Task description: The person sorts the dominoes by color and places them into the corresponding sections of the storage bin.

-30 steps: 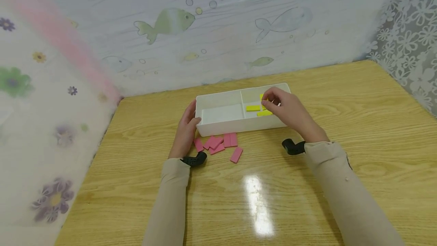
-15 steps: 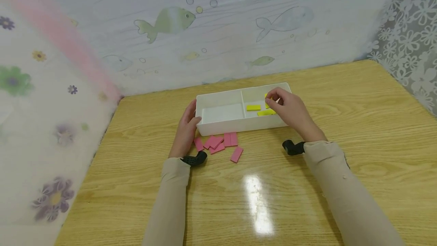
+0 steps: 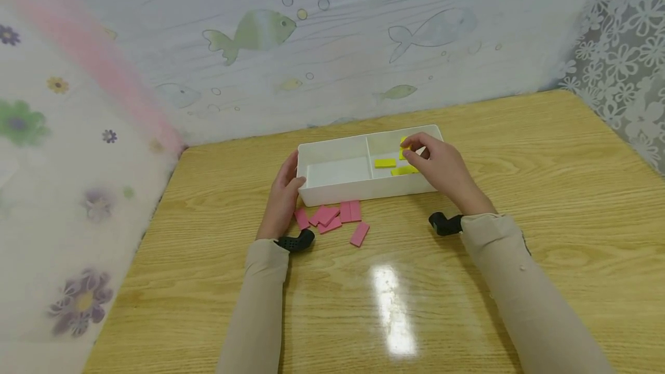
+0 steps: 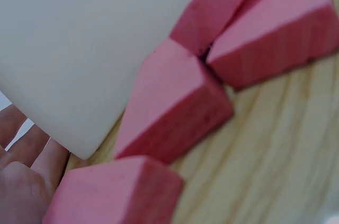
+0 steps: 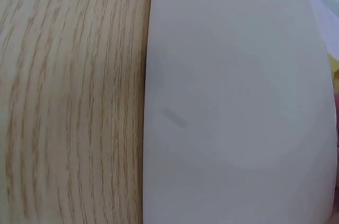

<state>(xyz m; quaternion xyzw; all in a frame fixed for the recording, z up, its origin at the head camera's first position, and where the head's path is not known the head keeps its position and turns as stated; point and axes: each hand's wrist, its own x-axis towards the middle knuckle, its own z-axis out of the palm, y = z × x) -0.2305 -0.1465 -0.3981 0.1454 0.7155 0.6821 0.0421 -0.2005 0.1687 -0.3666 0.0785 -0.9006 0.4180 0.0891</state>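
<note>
Tray (image 3: 337,192) at mid-table (image 3: 519,149), split into left and right compartments. Some blocks (image 3: 385,163) inside the right compartment; more blocks (image 3: 332,217) scattered just before the tray's near wall.

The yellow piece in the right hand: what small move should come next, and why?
Probably lower it and let go. The right hand pinches the yellow piece over the tray's right compartment, where two yellow pieces already lie, and the left hand touches the tray's end.
</note>
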